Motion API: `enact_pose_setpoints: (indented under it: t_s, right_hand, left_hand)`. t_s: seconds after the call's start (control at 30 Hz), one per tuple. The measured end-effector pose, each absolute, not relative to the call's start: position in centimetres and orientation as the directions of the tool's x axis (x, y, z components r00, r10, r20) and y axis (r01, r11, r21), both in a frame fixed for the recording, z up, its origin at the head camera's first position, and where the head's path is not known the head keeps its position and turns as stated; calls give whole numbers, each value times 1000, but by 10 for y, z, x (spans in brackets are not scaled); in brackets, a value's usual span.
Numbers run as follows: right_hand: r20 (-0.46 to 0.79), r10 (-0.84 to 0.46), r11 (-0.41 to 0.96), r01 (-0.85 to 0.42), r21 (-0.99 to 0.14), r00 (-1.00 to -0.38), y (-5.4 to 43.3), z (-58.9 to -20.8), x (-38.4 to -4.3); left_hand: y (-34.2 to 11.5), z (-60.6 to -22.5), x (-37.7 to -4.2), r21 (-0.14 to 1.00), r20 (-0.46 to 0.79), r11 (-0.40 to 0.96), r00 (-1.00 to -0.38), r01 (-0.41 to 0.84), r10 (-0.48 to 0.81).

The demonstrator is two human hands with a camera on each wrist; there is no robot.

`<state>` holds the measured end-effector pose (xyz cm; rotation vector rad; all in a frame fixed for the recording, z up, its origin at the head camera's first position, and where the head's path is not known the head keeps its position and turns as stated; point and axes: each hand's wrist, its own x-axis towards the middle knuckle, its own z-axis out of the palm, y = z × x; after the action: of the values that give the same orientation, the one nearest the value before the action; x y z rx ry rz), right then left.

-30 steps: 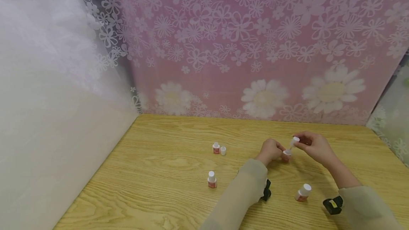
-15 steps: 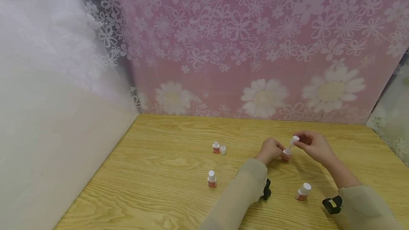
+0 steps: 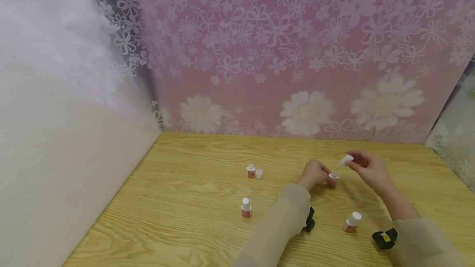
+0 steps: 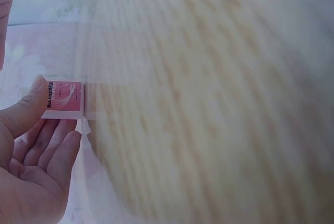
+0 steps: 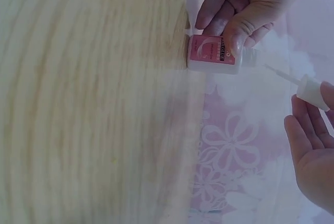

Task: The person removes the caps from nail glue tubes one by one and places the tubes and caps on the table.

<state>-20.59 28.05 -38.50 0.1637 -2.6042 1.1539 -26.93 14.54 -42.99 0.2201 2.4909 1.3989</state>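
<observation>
Between thumb and fingers, my left hand (image 3: pixel 315 175) grips a small white nail glue bottle (image 5: pixel 207 51) with a pink label, standing on the table. Its neck is uncapped. My right hand (image 3: pixel 372 173) pinches the white brush cap (image 5: pixel 311 92) just up and right of the bottle. In the right wrist view the thin brush (image 5: pixel 282 72) points at the mouth, its tip a short way outside. The left wrist view shows the left thumb (image 4: pixel 34 98) across the label, while the neck is hidden.
On the wood-grain table (image 3: pixel 178 201), an uncapped bottle (image 3: pixel 251 172) stands beside its loose cap (image 3: pixel 259 174) at back left. Capped bottles stand nearer the front, one on the left (image 3: pixel 246 208) and one on the right (image 3: pixel 352 222). A flowered pink curtain (image 3: pixel 237 94) hangs behind.
My right hand has drawn the brush cap up and to the right, away from the bottle's mouth, and the cap has tilted. The left hand stays almost still with the bottle.
</observation>
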Motion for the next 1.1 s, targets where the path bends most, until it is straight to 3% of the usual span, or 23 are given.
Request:
enact_pose_setpoints:
  t_s: [0.37,0.5,0.7,1.1]
  right_hand:
    - [312,94,546,-213,-810,-945,292,-398,-207]
    - [291,125,528,-185,-829,-949,310,-422,-220]
    - [290,142,398,-213,-892,-947,330,-451,-238]
    - [241,132,334,-186,-924,-962,294,-397,-201]
  left_hand:
    - [146,-431,-270,858,-161,513,-951,-4,263]
    - [146,-431,-269,856,-169,517,-951,-11,259]
    - [146,-429,-269,856,-176,516,-951,-20,256]
    - [145,-428,-269,868,-177,496,-949,-24,262]
